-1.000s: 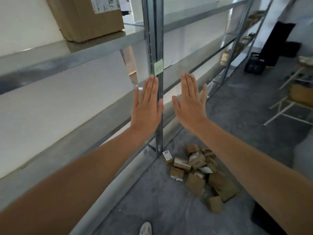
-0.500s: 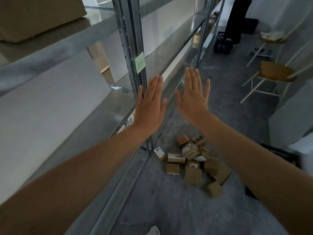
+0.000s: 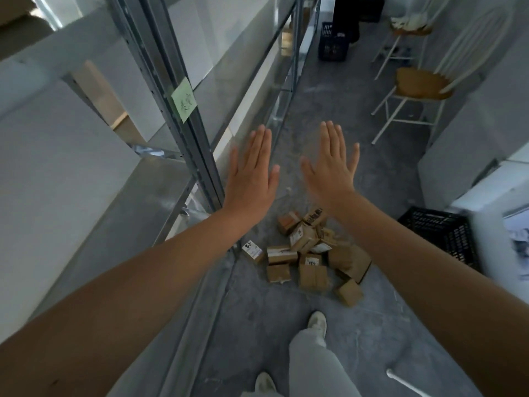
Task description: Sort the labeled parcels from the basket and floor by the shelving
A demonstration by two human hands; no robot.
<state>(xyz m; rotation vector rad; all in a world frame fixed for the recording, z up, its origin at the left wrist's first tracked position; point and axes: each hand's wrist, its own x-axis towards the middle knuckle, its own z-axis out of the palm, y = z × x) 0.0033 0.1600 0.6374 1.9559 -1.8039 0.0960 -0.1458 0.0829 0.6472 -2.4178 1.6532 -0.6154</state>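
A heap of several small brown cardboard parcels (image 3: pixel 312 253) with white labels lies on the grey floor beside the metal shelving (image 3: pixel 160 193). My left hand (image 3: pixel 250 176) and my right hand (image 3: pixel 332 170) are stretched out flat in the air above the heap, palms down, fingers straight, holding nothing. A black plastic basket (image 3: pixel 440 233) stands on the floor to the right of the parcels. A green sticky note (image 3: pixel 184 100) is stuck on the shelving upright.
A wooden-seated white chair (image 3: pixel 420 84) stands at the right, a second one behind it. A dark blue crate (image 3: pixel 333 43) sits far down the aisle. White furniture (image 3: pixel 492 202) lines the right side. My legs and shoes (image 3: pixel 316 323) are below.
The view has tilted down and forward along the aisle. Both hands stayed flat and empty but now hover over the floor parcels instead of in front of the shelf upright.
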